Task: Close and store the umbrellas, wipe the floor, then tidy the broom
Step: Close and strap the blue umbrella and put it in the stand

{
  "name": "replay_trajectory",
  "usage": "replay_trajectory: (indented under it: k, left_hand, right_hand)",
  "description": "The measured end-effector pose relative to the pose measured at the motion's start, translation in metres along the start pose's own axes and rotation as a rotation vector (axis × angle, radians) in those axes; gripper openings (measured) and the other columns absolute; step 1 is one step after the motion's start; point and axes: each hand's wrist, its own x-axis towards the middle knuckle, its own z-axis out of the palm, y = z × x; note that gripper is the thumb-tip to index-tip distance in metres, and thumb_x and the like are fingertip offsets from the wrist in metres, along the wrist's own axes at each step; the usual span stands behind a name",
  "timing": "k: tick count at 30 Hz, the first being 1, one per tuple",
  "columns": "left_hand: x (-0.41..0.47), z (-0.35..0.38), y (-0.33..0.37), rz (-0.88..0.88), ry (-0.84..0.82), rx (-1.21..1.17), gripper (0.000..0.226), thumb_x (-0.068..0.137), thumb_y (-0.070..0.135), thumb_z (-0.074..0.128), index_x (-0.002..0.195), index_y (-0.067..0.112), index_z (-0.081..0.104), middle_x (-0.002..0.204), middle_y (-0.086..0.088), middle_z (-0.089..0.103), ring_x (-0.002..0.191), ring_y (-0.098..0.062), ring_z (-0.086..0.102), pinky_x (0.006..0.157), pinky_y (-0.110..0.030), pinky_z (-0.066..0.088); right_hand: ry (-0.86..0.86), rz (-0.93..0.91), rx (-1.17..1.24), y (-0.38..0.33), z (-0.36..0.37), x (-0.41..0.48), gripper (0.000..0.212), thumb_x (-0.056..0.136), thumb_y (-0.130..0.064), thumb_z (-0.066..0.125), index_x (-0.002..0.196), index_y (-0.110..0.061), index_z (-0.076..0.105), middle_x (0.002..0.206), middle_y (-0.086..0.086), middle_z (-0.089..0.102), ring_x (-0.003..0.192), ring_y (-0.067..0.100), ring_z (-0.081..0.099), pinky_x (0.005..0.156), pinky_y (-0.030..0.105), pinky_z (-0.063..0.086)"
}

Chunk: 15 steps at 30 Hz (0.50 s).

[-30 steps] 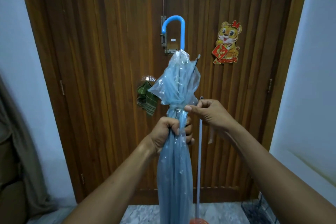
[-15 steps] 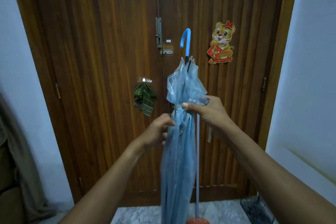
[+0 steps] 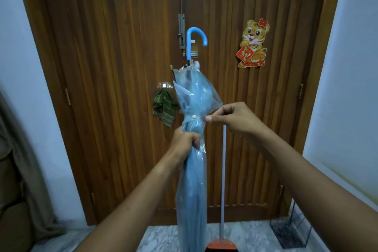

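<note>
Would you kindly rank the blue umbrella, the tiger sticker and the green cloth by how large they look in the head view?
1. blue umbrella, by far, though it is nearest the camera.
2. tiger sticker.
3. green cloth, slightly smaller; the umbrella hides its edge, so this is unsure.

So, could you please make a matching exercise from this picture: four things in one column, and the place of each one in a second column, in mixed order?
Things
1. umbrella
2. tiger sticker
3. green cloth
4. broom

Places
A. hangs on the door, just left of the umbrella
B. stuck on the door, upper right
C. gripped by the left hand
D. stands upright in front of the door, orange head at the bottom

Pairs: 1-C, 2-B, 3-A, 4-D
</note>
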Motion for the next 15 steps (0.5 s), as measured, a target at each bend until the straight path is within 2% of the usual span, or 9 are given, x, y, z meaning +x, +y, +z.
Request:
replay_trajectory:
  k: [2, 4, 6, 8, 11, 13, 15]
  left_hand:
    - [-0.005, 0.0, 0.004, -0.029, -0.113, -0.165, 0.048, 0.04, 0.001, 0.046, 0.088, -0.001, 0.052, 0.062, -0.011, 0.045, 0.052, -0.029, 0.052, 0.047, -0.028, 0.047]
    - [-0.008, 0.002, 0.008, -0.085, -0.284, -0.352, 0.044, 0.037, 0.0, 0.047, 0.08, 0.002, 0.05, 0.059, -0.008, 0.042, 0.045, -0.025, 0.048, 0.049, -0.028, 0.048]
    - [-0.012, 0.004, 0.011, -0.15, -0.52, -0.508, 0.042, 0.034, 0.005, 0.054, 0.076, 0.005, 0.051, 0.059, -0.005, 0.039, 0.045, -0.021, 0.043, 0.055, -0.029, 0.049]
    - [-0.011, 0.005, 0.012, -0.194, -0.727, -0.585, 0.041, 0.039, 0.006, 0.057, 0.08, 0.005, 0.051, 0.059, -0.005, 0.042, 0.045, -0.02, 0.046, 0.063, -0.031, 0.05]
    - [-0.009, 0.001, 0.013, -0.253, -0.925, -0.626, 0.046, 0.05, 0.008, 0.054, 0.096, 0.0, 0.055, 0.066, -0.012, 0.055, 0.059, -0.026, 0.058, 0.084, -0.041, 0.052]
    - [-0.006, -0.006, 0.015, -0.266, -0.933, -0.498, 0.061, 0.052, 0.011, 0.051, 0.11, -0.007, 0.055, 0.078, -0.02, 0.061, 0.077, -0.037, 0.061, 0.092, -0.049, 0.049]
    - [0.002, -0.013, 0.014, -0.236, -0.735, -0.233, 0.066, 0.055, 0.012, 0.051, 0.117, -0.011, 0.055, 0.093, -0.027, 0.063, 0.09, -0.042, 0.059, 0.09, -0.049, 0.047]
  right_hand:
    - [-0.026, 0.043, 0.106, 0.003, -0.002, -0.002, 0.02, 0.081, -0.018, 0.082, 0.081, -0.001, 0.071, 0.056, -0.009, 0.067, 0.046, -0.005, 0.058, 0.046, 0.007, 0.041]
    - [-0.089, 0.087, 0.202, 0.008, -0.002, -0.003, 0.017, 0.083, -0.018, 0.079, 0.079, -0.007, 0.067, 0.051, -0.011, 0.058, 0.041, -0.002, 0.048, 0.041, 0.011, 0.035]
    - [-0.193, 0.139, 0.328, 0.012, 0.001, -0.005, 0.009, 0.087, -0.02, 0.073, 0.087, -0.013, 0.067, 0.056, -0.012, 0.058, 0.044, 0.0, 0.044, 0.044, 0.016, 0.033]
    - [-0.274, 0.16, 0.426, 0.015, 0.002, -0.007, 0.005, 0.09, -0.02, 0.069, 0.092, -0.016, 0.068, 0.06, -0.01, 0.062, 0.048, 0.001, 0.05, 0.053, 0.02, 0.038]
    - [-0.334, 0.094, 0.475, 0.019, -0.002, -0.007, 0.017, 0.09, -0.021, 0.07, 0.102, -0.01, 0.068, 0.075, 0.003, 0.066, 0.063, 0.011, 0.061, 0.072, 0.034, 0.046]
    - [-0.329, 0.038, 0.493, 0.017, -0.001, -0.008, 0.02, 0.094, -0.014, 0.066, 0.111, -0.003, 0.063, 0.08, 0.008, 0.065, 0.056, 0.011, 0.059, 0.066, 0.032, 0.049]
    - [-0.234, 0.018, 0.45, 0.014, 0.001, -0.007, 0.018, 0.094, -0.008, 0.065, 0.109, 0.001, 0.062, 0.078, 0.003, 0.069, 0.054, 0.01, 0.06, 0.054, 0.024, 0.049]
